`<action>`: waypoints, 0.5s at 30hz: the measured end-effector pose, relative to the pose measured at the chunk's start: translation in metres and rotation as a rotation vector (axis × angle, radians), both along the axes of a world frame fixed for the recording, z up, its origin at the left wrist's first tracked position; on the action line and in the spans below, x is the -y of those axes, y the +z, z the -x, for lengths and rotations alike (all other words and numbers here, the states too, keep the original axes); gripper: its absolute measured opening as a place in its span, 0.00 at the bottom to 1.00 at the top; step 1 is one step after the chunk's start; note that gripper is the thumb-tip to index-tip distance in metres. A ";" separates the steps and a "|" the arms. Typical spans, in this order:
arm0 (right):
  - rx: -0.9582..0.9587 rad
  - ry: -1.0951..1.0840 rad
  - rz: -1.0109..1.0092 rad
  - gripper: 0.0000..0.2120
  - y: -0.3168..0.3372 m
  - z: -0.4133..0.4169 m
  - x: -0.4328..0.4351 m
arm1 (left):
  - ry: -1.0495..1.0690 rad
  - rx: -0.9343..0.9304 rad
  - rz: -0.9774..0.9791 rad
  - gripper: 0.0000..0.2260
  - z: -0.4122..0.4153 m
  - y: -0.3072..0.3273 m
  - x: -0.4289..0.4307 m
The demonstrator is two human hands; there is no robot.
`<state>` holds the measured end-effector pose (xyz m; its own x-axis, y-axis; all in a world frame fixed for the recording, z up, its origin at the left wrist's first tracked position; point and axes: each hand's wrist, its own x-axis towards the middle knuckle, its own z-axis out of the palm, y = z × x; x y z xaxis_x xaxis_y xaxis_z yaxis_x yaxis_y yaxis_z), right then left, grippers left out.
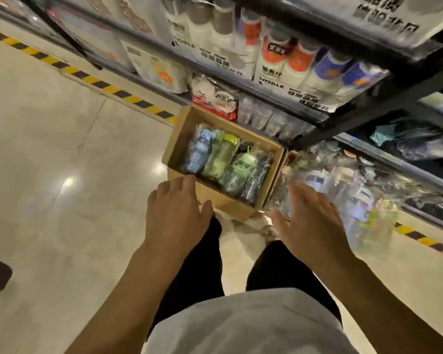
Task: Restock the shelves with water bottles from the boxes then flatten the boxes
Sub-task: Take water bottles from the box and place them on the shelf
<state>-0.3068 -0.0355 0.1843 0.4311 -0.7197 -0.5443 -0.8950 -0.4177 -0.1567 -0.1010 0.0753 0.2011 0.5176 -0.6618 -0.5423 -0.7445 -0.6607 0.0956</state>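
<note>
An open brown cardboard box [179, 146] sits on the glossy beige tiled floor [62, 149] just in front of the black metal shelf rack [368, 111]. It holds four plastic-wrapped water bottles [225, 159] laid side by side (one blue, two green, one dark). Both hands are spread and grip nothing: the left hand [175, 213] at the box's near rim, the right hand [310, 218] over a blurred heap of clear-wrapped bottles [356, 190] beside the box

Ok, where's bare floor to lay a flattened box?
Bare tile floor left of the cardboard box, bordered by the striped hazard tape. Crowded: wrapped bottles fill the box; another heap lies right of it, by the bottom shelf.
</note>
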 end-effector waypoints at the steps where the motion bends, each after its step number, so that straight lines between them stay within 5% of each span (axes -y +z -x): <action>1: -0.010 -0.034 -0.025 0.30 -0.018 -0.013 -0.001 | -0.019 -0.017 -0.009 0.26 -0.013 -0.018 0.005; 9: -0.007 -0.378 -0.207 0.33 -0.223 -0.080 0.007 | -0.079 -0.190 -0.109 0.23 -0.062 -0.229 0.076; 15: -0.026 -0.636 -0.272 0.39 -0.404 -0.093 0.032 | 0.051 -0.440 -0.198 0.30 -0.045 -0.436 0.103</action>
<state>-0.2137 -0.0675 -0.2194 -0.0454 -0.6646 -0.7458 -0.9578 0.2411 -0.1565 -0.0556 -0.0282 -0.2347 0.2404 -0.5031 -0.8301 -0.6277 -0.7329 0.2624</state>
